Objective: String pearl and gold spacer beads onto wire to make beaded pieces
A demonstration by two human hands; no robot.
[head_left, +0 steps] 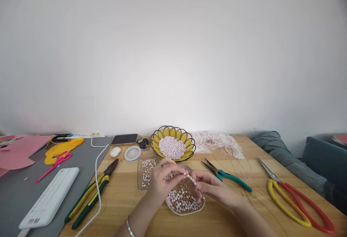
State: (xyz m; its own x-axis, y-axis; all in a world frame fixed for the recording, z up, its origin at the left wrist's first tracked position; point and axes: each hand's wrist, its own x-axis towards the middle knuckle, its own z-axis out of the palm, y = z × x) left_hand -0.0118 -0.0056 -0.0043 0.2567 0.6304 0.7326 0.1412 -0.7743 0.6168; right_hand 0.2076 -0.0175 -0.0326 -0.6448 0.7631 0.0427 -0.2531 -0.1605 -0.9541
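My left hand [163, 179] has its thumb and forefinger pinched at one end of a short string of pearl beads [191, 179]. The fingers of my right hand [214, 190] are closed on the other end of the string. Both hands hover over a pale dish [187, 213] of mixed gold and pinkish-white beads, hiding part of it. To the left of that dish sits a clear tray [139, 173] holding loose pearl and gold beads. Behind the hands stands a yellow basket [155, 141] with a black wire rim, filled with pinkish pearl beads.
Teal-handled pliers [227, 175] and red-yellow scissors [292, 197] lie on the right. Green-yellow pliers [93, 193], a white cable [97, 179], a spool [132, 153], a phone [124, 139] and a white power strip [50, 197] are on the left. Bagged bead strands [222, 142] lie behind.
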